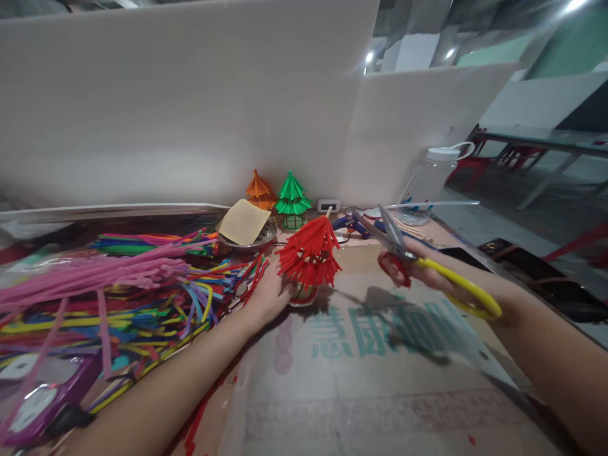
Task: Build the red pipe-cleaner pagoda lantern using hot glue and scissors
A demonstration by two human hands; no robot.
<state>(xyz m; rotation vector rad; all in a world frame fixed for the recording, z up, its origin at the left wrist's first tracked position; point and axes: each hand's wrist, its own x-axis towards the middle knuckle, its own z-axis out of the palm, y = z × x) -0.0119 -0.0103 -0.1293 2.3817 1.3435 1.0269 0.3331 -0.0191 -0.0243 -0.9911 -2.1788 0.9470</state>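
Observation:
My left hand [272,288] grips a small red pagoda-like model [311,253] by its lower part. Its two-tiered roof is made of red fuzzy strips, and a pale stick pokes out of the tilted top. In my right hand [422,272] is a pair of scissors [456,288] with one yellow and one red handle. The blades are spread and point up and away from me, to the right of the red model and apart from it. Behind the model stand a green model [292,196] and an orange model [259,189] of similar shape.
Pink and multicoloured pipe cleaners [118,278] are heaped on the left, with a purple device [52,396] in front. A bowl [266,240] carries a yellowish card [246,221]. Blue-handled pliers [354,223] and a clear bottle [422,187] stand at the back. Printed cardboard [370,386] covers the table.

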